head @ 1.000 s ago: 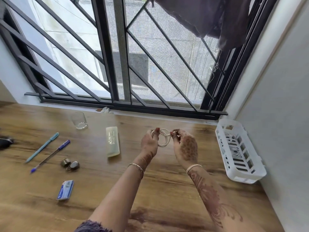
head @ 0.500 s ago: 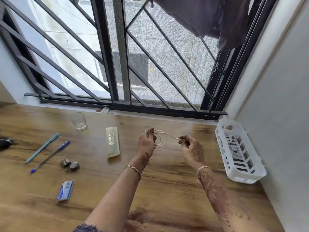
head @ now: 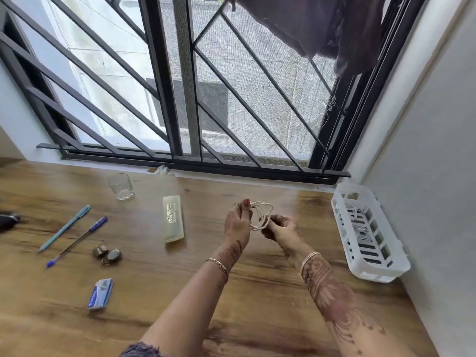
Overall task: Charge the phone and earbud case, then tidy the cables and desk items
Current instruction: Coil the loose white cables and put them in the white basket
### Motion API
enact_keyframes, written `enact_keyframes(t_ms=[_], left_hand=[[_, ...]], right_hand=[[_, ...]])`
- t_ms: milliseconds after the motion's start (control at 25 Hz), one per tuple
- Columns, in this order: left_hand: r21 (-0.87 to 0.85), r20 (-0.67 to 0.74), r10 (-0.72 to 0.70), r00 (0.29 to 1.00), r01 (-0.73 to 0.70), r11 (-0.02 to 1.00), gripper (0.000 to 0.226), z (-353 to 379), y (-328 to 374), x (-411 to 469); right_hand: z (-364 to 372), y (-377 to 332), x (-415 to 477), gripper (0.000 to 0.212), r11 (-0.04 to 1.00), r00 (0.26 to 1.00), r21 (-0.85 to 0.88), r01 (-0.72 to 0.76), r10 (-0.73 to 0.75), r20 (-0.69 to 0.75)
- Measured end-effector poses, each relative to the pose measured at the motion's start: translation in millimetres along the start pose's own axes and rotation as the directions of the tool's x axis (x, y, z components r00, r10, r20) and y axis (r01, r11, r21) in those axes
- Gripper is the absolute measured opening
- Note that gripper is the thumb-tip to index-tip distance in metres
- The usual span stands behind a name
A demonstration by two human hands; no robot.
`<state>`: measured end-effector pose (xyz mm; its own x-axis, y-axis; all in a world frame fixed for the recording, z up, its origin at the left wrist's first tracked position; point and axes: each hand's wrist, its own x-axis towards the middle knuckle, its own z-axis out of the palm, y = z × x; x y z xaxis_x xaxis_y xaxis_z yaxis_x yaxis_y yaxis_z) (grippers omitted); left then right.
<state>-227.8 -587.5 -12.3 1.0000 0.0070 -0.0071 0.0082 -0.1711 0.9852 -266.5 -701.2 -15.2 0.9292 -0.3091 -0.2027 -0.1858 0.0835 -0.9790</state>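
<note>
A white cable hangs in several loops above the wooden desk. My left hand pinches the top of the coil between thumb and fingers. My right hand grips the loops low on their right side, fingers curled round them. A white slotted basket stands against the right wall with another white cable lying inside.
On the left of the desk lie two pens, a pale plastic case, a drinking glass, two small metal pieces and a blue packet. A dark object shows at the left edge. Window bars close the back.
My right hand drew the cable's free end out to the right, then came back under the coil and now holds the loops. The left hand stayed nearly still.
</note>
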Motion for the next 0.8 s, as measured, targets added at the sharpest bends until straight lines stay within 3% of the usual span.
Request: enact_keyframes(t_ms=[120,240,480,560,640,800], left_hand=[[0.047,0.032,0.035,0.999,-0.037,0.998,0.035,1,0,-6],[0.061,0.046,0.051,0.998,-0.053,0.997,0.037,2,0,-10],[0.153,0.037,0.124,0.992,-0.128,0.98,0.038,4,-2,-5],[0.195,0.033,0.165,0.986,-0.169,0.966,0.037,3,-4,-4],[0.241,0.034,0.186,0.982,-0.188,0.952,0.034,2,-5,-4],[0.174,0.062,0.181,0.982,-0.189,0.966,0.024,3,-6,-7]], right_hand=[[-2,-4,-6,0.006,0.981,0.993,0.154,-0.117,0.115,0.02],[-4,-7,-10,0.011,0.909,0.969,0.344,-0.235,0.191,0.157],[-9,-6,-12,0.026,0.803,0.885,0.438,-0.404,0.221,0.41],[-11,-8,-14,0.03,0.795,0.856,0.434,-0.424,0.194,0.48],[-9,-10,-17,0.023,0.851,0.851,0.355,-0.388,0.183,0.491],[3,-9,-21,0.03,0.957,0.915,0.146,-0.249,0.184,0.359]])
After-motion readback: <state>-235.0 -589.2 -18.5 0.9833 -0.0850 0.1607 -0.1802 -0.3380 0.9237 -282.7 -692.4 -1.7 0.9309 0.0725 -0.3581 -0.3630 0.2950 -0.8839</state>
